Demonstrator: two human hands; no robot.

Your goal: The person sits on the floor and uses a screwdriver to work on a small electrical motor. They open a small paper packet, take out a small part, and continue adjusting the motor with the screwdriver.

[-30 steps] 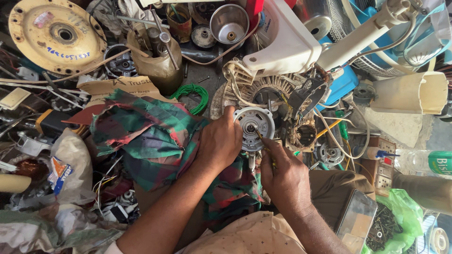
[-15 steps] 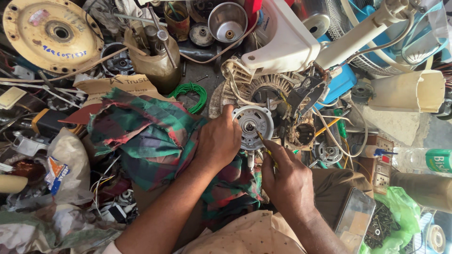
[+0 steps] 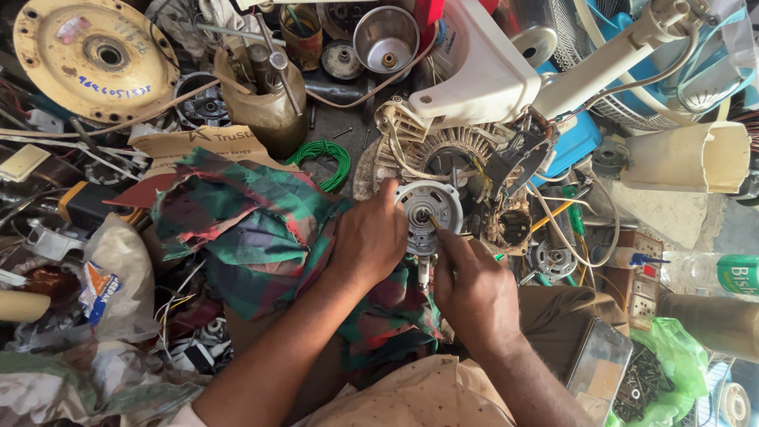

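A round silver motor end cover [image 3: 429, 207] with a short shaft below it sits in front of me, over a green and red checked cloth [image 3: 253, 229]. My left hand [image 3: 370, 237] grips the cover's left side. My right hand [image 3: 473, 289] is closed around a thin tool whose yellow tip touches the cover's centre. Behind it lies a stator with copper windings [image 3: 455, 154] and loose wires.
A yellowed round metal disc [image 3: 95, 57] lies at the far left. A tin of tools [image 3: 269, 103], a steel cup [image 3: 386, 35], a green wire coil [image 3: 324, 158] and a white fan stand [image 3: 569, 71] crowd the back. A phone [image 3: 597, 368] and a green bag of screws [image 3: 656, 379] lie at right.
My right hand has shifted slightly and the tool tip now sits at the cover's centre. My left hand keeps its grip.
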